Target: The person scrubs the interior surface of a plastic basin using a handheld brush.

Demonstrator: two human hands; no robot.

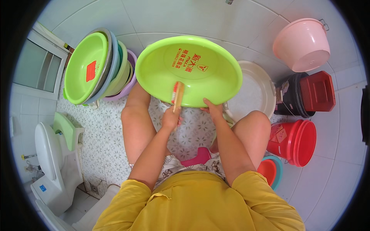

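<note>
A large green plastic basin (pixel 202 83) is tilted up before me, its inside facing me, with red printing on its bottom. My left hand (pixel 171 119) is closed round the handle of a scrubbing brush (pixel 179 93), which has a light-coloured back and red and white bristles. The brush head lies over the basin's near inner wall. My right hand (pixel 213 109) grips the basin's near rim, thumb on the inside and fingers below. Behind the basin's right side, a white round tub (pixel 270 86) rests on the floor.
Stacked basins (pixel 78 89) lean at the left, above a white toilet (pixel 46 150). On the right are a pink bucket (pixel 309 43), a black bucket (pixel 292 95), a dark red container (pixel 318 91), a red bucket (pixel 289 141) and a small red and teal basin (pixel 278 173). I sit on a pink stool (pixel 199 157).
</note>
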